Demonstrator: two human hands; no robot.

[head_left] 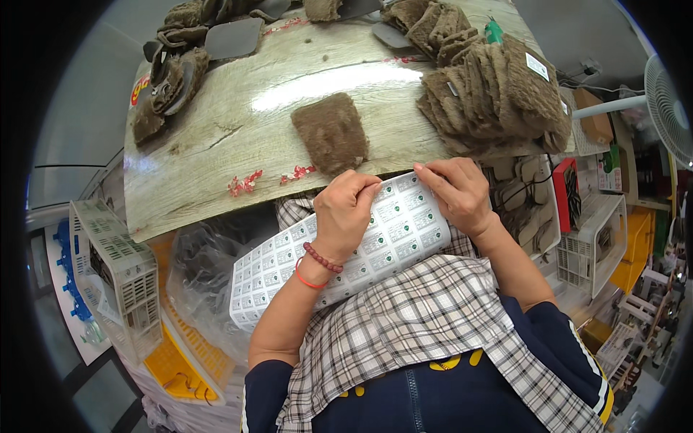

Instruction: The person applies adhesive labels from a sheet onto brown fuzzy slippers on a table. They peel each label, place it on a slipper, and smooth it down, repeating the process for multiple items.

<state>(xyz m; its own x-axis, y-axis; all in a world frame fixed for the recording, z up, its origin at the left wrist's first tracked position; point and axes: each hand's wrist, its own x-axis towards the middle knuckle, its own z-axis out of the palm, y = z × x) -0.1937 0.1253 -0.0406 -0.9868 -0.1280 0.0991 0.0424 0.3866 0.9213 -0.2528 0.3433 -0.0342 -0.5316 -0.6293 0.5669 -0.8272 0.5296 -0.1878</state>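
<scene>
A large white sheet of small printed stickers (404, 225), each with a green mark, lies slanted across my lap below the table edge. My left hand (346, 209) is closed, its thumb and forefinger pinching the sheet's upper edge. Pinched at the upper right corner is my right hand (458, 195), with thumb and forefinger together; whether a single sticker is between them is too small to tell. Just beyond both hands, a brown fluffy fabric piece (330, 132) lies flat near the front edge of the table (209, 166).
Stacked brown fluffy pieces (491, 97), some bearing white labels, fill the table's right side. More pieces (177, 86) and grey pads (234, 38) lie at the back left. Plastic crates (119, 270) stand at left, another crate (588, 245) and a fan (665, 101) at right.
</scene>
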